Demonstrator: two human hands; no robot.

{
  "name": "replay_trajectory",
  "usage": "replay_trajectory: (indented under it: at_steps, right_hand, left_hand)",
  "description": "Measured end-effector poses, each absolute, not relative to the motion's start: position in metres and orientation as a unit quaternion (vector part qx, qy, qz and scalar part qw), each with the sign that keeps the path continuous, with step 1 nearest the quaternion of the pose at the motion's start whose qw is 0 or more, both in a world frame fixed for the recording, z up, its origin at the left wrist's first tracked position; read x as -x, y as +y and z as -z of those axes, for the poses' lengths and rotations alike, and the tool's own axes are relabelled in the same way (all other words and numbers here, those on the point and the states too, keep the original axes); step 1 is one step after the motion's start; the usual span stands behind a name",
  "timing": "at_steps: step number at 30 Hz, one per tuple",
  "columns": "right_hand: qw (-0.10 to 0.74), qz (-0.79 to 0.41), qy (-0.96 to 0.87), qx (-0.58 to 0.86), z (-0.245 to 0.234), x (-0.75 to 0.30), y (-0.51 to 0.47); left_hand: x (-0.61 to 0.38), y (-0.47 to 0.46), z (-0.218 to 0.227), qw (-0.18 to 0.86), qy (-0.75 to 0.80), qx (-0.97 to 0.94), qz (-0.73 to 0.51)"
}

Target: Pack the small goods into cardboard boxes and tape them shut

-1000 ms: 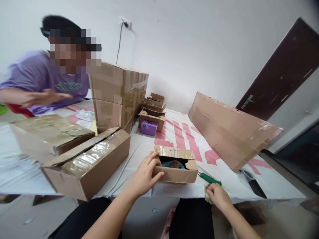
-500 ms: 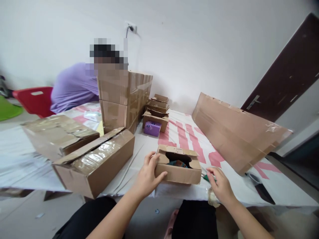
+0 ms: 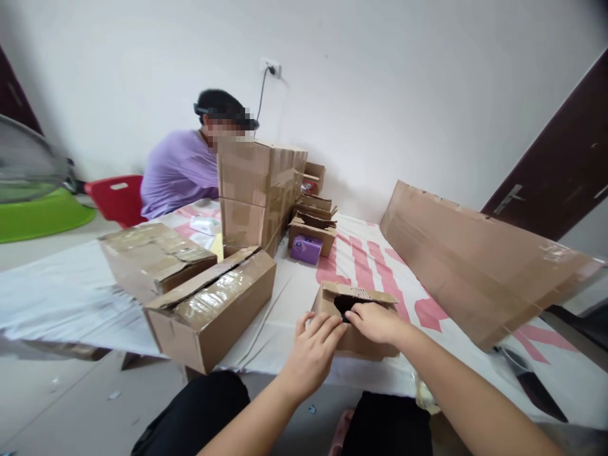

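Note:
A small brown cardboard box (image 3: pixel 361 296) with a torn opening on top sits near the front edge of the table. My left hand (image 3: pixel 313 351) presses against its near left side, fingers spread along the cardboard. My right hand (image 3: pixel 375 322) lies over the box's top front, fingertips reaching into the dark opening. Whether those fingers hold anything inside is hidden.
A long taped box (image 3: pixel 213 307) lies to the left, another box (image 3: pixel 156 256) behind it. Tall stacked boxes (image 3: pixel 259 190), small open boxes and a purple item (image 3: pixel 306 249) stand further back. A large flat cardboard sheet (image 3: pixel 479 259) leans at right. A person in a purple shirt (image 3: pixel 183 171) sits across the table.
My right hand has risen from the table edge onto the small box and into its opening. My view has swung right; the person across has leaned back behind the tall boxes.

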State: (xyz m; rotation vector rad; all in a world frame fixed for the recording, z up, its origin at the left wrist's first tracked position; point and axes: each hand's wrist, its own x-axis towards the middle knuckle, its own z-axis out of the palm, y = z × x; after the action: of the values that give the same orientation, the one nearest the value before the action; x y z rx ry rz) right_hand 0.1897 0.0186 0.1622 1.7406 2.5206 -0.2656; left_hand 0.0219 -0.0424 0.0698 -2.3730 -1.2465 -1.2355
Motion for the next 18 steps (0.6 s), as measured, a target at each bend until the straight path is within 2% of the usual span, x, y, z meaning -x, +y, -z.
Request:
replay_trajectory:
  at_steps: [3,6,13,18]
  right_hand:
    - [-0.003,-0.058,0.815,-0.577,-0.159,-0.198,0.017]
    - [-0.021,-0.114,0.806,-0.580,-0.155,-0.206,0.019]
    - [-0.030,-0.116,0.771,-0.625,-0.149,-0.231,0.039]
    - [-0.053,-0.094,0.838,-0.535,-0.144,-0.244,0.052]
  left_hand:
    - [-0.022,-0.045,-0.071,0.101,-0.412,0.810,0.405]
    - [-0.024,-0.045,-0.071,0.106,-0.411,0.808,0.408]
    - [-0.025,-0.044,-0.073,0.093,-0.403,0.804,0.427]
    - [-0.024,-0.043,-0.074,0.092,-0.402,0.806,0.425]
